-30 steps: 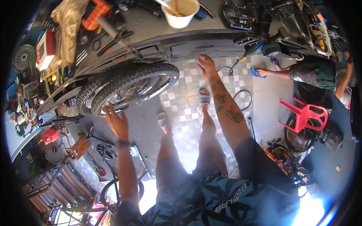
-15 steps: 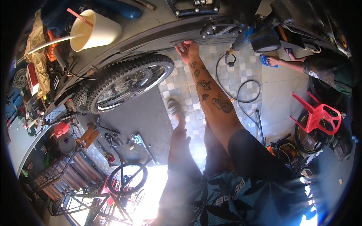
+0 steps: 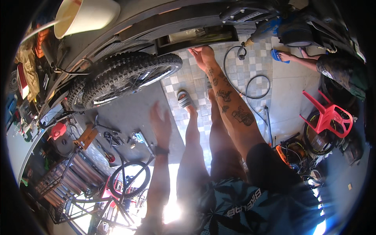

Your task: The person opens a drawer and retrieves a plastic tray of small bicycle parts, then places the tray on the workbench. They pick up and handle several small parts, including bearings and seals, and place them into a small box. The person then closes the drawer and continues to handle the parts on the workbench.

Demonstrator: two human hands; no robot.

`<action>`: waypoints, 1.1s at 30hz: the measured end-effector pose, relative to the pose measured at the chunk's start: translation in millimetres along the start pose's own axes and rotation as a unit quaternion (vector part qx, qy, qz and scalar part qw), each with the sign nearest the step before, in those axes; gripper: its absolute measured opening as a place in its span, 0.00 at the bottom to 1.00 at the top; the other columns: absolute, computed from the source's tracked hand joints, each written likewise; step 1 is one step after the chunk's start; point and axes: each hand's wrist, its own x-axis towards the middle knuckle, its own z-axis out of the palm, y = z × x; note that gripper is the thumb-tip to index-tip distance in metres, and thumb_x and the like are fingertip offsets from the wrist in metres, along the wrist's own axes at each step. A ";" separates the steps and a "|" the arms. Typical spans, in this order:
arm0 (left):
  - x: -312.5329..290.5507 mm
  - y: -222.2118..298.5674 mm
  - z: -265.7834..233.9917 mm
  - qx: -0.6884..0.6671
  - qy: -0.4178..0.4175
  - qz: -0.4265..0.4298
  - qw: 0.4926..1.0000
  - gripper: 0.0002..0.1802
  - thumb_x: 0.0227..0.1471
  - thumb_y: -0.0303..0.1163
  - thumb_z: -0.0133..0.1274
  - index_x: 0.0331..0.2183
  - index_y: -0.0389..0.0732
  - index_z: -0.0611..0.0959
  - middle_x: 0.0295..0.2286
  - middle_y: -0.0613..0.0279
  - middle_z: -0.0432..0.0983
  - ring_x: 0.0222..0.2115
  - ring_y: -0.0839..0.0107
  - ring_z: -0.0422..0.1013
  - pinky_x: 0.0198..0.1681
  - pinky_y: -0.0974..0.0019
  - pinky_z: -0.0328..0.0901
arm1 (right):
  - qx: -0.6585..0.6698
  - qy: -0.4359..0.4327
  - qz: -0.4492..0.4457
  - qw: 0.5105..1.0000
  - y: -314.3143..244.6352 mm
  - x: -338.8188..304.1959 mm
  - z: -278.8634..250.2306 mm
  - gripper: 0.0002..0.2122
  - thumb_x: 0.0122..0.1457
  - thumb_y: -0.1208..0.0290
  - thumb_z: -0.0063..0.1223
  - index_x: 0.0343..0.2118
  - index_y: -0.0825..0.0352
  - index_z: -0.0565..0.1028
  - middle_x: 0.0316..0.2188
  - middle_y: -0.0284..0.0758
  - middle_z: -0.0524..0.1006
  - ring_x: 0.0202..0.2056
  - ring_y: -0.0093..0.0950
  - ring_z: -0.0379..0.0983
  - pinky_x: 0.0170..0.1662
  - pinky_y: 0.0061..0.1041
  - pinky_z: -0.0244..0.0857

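Note:
A dark drawer [image 3: 167, 50] stands pulled out from under the workbench at the top middle. My right hand [image 3: 203, 57] is at its front edge, fingers curled against the rim. Inside the drawer lie a pale flat item [image 3: 187, 35] and a yellowish-green strip; their kinds are unclear. Over the dark mat, my left hand [image 3: 160, 122] is raised, blurred by motion, with its fingers stretched apart and nothing visible in it. Bicycle wheels with knobby tyres [image 3: 129, 76] are just left of the drawer, near my left hand.
A white bucket [image 3: 88, 15] sits on the bench [image 3: 133, 23]. A black hose [image 3: 247, 92] coils on the tiled floor. Another person's foot in a blue sandal [image 3: 280, 56] is at right, above a red plastic chair [image 3: 327, 117]. A bicycle [image 3: 129, 180] stands lower left.
The drawer has come out from under the bench, with my right hand at its edge. My left hand has risen into view. The view has shifted, moving the bucket toward the upper left.

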 end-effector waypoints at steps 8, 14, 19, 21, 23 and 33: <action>177.0 -10.2 -66.9 0.420 0.060 0.284 0.860 0.36 0.64 0.41 0.59 0.70 0.66 0.68 0.67 0.59 0.64 0.69 0.58 0.60 0.74 0.45 0.50 | 0.005 -0.014 0.031 0.999 -11.5 -0.9 0.2 0.10 0.62 0.90 0.48 0.43 0.75 0.77 0.46 0.44 0.80 0.51 0.40 0.77 0.66 0.45 0.72; 159.0 -13.2 -61.7 0.422 0.084 0.262 0.864 0.32 0.63 0.38 0.59 0.67 0.64 0.72 0.64 0.59 0.68 0.66 0.59 0.64 0.71 0.46 0.54 | -0.006 -0.014 0.066 0.998 -28.7 -3.0 10.4 0.13 0.62 0.92 0.45 0.49 0.77 0.74 0.52 0.47 0.77 0.55 0.44 0.75 0.69 0.46 0.70; 157.0 -14.3 -62.8 0.443 0.084 0.271 0.850 0.32 0.62 0.32 0.58 0.66 0.61 0.74 0.63 0.58 0.69 0.65 0.59 0.65 0.70 0.45 0.56 | 0.018 0.040 0.108 0.993 -29.3 8.3 19.9 0.16 0.63 0.94 0.43 0.52 0.79 0.71 0.55 0.51 0.73 0.58 0.48 0.72 0.69 0.48 0.70; 170.4 -15.2 -63.0 0.449 0.102 0.287 0.840 0.32 0.62 0.32 0.58 0.65 0.60 0.75 0.62 0.57 0.70 0.64 0.58 0.66 0.69 0.45 0.57 | 0.028 0.026 0.112 0.993 -29.4 8.9 20.7 0.14 0.61 0.94 0.44 0.49 0.79 0.72 0.54 0.51 0.74 0.56 0.47 0.73 0.68 0.50 0.71; 184.7 -13.5 -63.6 0.442 0.106 0.288 0.843 0.30 0.62 0.32 0.58 0.65 0.59 0.76 0.62 0.56 0.71 0.64 0.57 0.66 0.68 0.44 0.57 | 0.015 0.055 0.110 0.992 -26.5 8.0 23.0 0.13 0.60 0.95 0.45 0.46 0.80 0.72 0.53 0.50 0.75 0.54 0.46 0.75 0.66 0.50 0.73; 174.7 -18.1 -65.8 0.464 0.083 0.273 0.838 0.30 0.60 0.40 0.62 0.63 0.55 0.78 0.61 0.53 0.71 0.63 0.54 0.66 0.67 0.44 0.59 | -0.028 0.123 0.090 0.988 -5.7 55.7 45.8 0.17 0.74 0.70 0.44 0.63 0.63 0.68 0.54 0.38 0.77 0.47 0.34 0.79 0.43 0.32 0.84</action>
